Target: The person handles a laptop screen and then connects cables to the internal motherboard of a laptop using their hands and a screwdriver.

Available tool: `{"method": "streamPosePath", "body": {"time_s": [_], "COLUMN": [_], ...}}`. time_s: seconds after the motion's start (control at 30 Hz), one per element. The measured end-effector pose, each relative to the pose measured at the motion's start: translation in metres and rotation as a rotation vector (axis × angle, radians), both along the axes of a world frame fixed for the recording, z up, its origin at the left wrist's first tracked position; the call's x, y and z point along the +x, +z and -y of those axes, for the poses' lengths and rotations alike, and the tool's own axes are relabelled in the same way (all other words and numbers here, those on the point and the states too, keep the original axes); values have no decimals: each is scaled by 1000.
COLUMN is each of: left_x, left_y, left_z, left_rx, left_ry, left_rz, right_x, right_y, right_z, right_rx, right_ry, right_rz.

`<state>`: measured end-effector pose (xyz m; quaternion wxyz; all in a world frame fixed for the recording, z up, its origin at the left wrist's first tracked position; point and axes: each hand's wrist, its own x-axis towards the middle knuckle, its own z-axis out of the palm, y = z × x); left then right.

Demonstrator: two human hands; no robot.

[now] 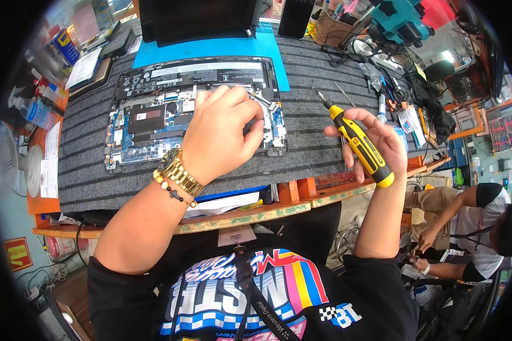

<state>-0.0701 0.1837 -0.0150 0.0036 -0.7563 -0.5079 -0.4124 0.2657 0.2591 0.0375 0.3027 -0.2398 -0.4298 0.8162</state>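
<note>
Your left hand [224,128] pinches something small on the opened laptop [193,108]; keep the right-hand grip closed on the screwdriver [361,145], clear of it.

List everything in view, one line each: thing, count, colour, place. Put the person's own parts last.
Opened laptop: one, black frame with blue board showing, on the grey mat, under the left hand.
Ribbed mat: one, grey, covering the bench.
Blue mat: one, blue, behind the laptop.
Screwdriver: one, yellow and black, in the right hand, tip up and to the left.
Basket: one, brown wicker, far edge of the bench.
Fan: one, white, far left.
Other person: one, white and black shirt, seated at lower right.
Wristwatch: one, gold, on the left wrist.
Left hand: fingers down on the laptop's insides.
Right hand: closed round the screwdriver.
</note>
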Motion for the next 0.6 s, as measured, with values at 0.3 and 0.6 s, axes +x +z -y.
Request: {"method": "streamPosePath", "body": {"time_s": [0.3, 0.6], "left_x": [11, -11], "left_y": [14, 21], "left_z": [1, 1], "left_rx": [132, 154], "left_ry": [-55, -128], "left_rz": [63, -45], "right_x": [-15, -58], "right_y": [0, 20], "right_z": [21, 28], "right_rx": [-8, -79], "right_ry": [324, 433], "right_rz": [-314, -433]}}
